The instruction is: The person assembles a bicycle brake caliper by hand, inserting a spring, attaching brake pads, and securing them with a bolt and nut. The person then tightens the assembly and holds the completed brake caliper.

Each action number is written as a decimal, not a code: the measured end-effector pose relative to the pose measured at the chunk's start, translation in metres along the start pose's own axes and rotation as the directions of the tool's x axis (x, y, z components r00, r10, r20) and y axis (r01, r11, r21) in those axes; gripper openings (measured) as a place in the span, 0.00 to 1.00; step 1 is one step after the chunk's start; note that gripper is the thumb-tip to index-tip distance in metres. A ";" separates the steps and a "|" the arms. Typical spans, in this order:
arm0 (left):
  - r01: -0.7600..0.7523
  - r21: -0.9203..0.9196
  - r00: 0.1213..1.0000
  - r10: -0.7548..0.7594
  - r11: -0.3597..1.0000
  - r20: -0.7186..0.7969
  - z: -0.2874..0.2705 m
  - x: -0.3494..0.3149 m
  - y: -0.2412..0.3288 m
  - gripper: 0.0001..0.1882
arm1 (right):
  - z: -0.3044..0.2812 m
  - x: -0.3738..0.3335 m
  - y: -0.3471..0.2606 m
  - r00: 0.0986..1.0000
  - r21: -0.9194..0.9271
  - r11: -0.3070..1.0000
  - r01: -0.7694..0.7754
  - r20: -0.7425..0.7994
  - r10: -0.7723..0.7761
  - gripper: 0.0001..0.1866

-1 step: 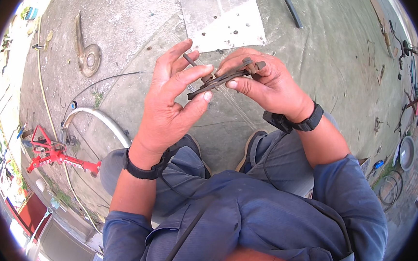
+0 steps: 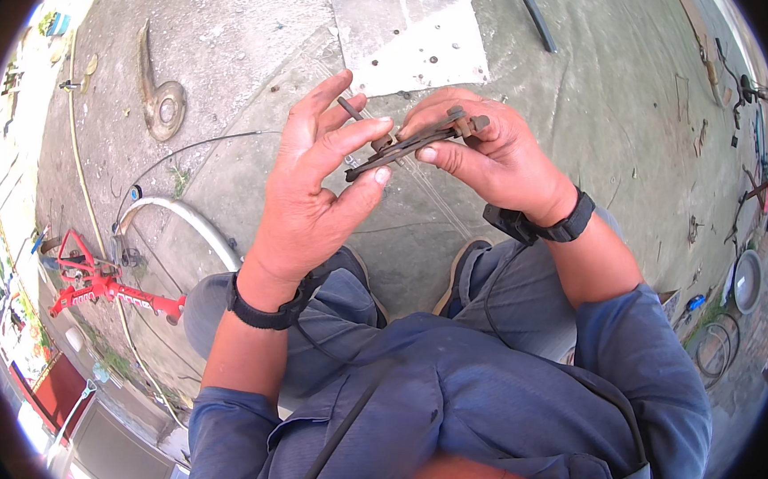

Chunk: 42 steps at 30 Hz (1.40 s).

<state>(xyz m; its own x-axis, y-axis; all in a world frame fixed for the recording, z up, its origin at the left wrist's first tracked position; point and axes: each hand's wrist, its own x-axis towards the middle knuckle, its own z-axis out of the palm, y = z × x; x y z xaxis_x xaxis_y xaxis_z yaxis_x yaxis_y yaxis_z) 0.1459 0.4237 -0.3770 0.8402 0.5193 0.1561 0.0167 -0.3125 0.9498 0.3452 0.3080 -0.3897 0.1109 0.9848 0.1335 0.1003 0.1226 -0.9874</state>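
Observation:
Over my knees, a dark, rusty bicycle brake caliper (image 2: 408, 145) is held between both hands. Its slim arms lie nearly level, and a bolt (image 2: 352, 109) sticks out toward the upper left. My left hand (image 2: 305, 196) pinches the left end between thumb and forefinger, with its other fingers raised. At the other end, my right hand (image 2: 505, 162) is closed on the arms, thumb below and fingers behind. A nut and stub (image 2: 465, 122) stand out beside the right palm. The right fingertips are partly hidden behind the caliper.
A pale metal plate (image 2: 419, 37) lies ahead on the concrete. At left are a red bicycle frame (image 2: 93, 282), a silver wheel rim (image 2: 191, 216), a cable (image 2: 190, 146) and a flat, round-ended piece (image 2: 164, 108). A dark bar (image 2: 530, 7) lies ahead right; a grey basin (image 2: 747, 281) stands far right.

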 end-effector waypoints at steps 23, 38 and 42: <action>0.159 -0.244 0.977 -0.188 0.957 -0.103 0.014 -0.009 -0.004 0.22 | 0.008 0.005 0.000 0.994 -0.125 0.986 0.111 -0.004 -0.112 0.12; 0.130 -0.117 0.984 -0.143 0.985 -0.110 0.015 -0.012 -0.002 0.21 | 0.013 0.000 0.000 0.997 -0.148 0.988 0.042 -0.061 -0.052 0.12; 0.141 -0.105 0.983 -0.152 0.984 -0.106 0.016 -0.013 -0.002 0.20 | 0.018 -0.001 0.003 0.989 -0.197 0.978 0.070 -0.113 -0.093 0.12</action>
<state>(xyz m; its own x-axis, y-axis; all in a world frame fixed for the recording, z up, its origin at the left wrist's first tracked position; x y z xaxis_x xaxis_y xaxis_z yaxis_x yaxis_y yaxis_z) 0.1436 0.4049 -0.3853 0.7655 0.6423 0.0373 0.0780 -0.1503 0.9856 0.3278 0.3091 -0.3949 0.2117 0.9490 0.2338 0.3002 0.1645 -0.9396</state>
